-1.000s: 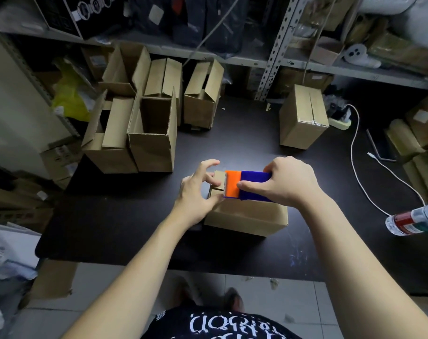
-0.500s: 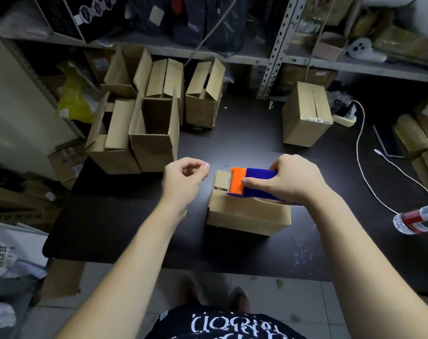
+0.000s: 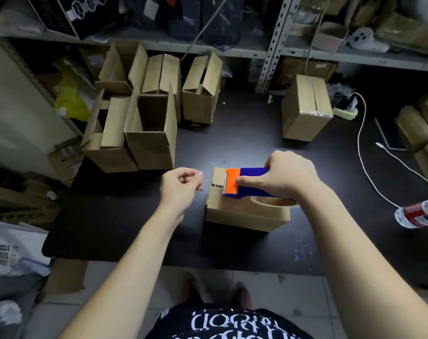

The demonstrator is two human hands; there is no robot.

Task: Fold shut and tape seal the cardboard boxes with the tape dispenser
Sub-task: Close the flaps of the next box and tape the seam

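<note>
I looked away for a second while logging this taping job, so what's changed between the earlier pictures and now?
The left hand let go of the left end of the box, where it had pressed beside the tape dispenser, and drew back leftward; it now hovers clear, fingers curled, nothing visible in them. Unchanged: the right hand grips the dispenser on the box top; the open boxes behind stayed put.

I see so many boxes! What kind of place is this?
Probably a packing room: open brown cardboard boxes crowd the black table, grey metal shelves hold goods, and the right hand holds an orange-and-blue plastic tape dispenser.
</note>
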